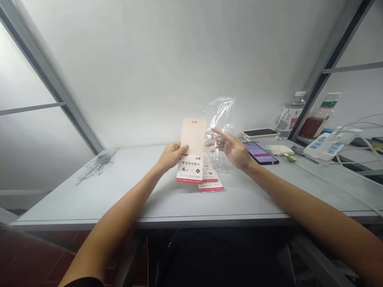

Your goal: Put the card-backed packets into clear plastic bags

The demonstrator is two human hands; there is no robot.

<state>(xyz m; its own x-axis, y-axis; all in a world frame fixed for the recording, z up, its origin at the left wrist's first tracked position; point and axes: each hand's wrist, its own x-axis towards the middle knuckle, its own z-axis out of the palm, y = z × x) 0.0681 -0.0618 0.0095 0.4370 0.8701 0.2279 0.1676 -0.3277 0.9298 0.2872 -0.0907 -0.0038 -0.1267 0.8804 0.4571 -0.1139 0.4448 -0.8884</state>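
**Figure.** Left hand (171, 156) pinches a printed ruler-set packet (191, 149) upright above the desk (143, 199); right hand (232, 150) is spread open beside a crumpled clear plastic bag (221, 137), with a second packet (212, 180) lying below. Risk: the light, slippery bag could topple if brushed, sliding toward the phone (260, 153).

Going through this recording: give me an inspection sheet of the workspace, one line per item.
Surface: pale grey desk.
Job's things: printed ruler-set packet, second packet lying on the desk, clear plastic bag.
Clutter: lit smartphone, dark-topped white device, plastic water bottle, bottle of red liquid.
Hands: left hand grips the packet; right hand open against the bag, contact unclear.
Cables: white cables around a power strip.
Surroundings: white sloping wall, grey metal frame.
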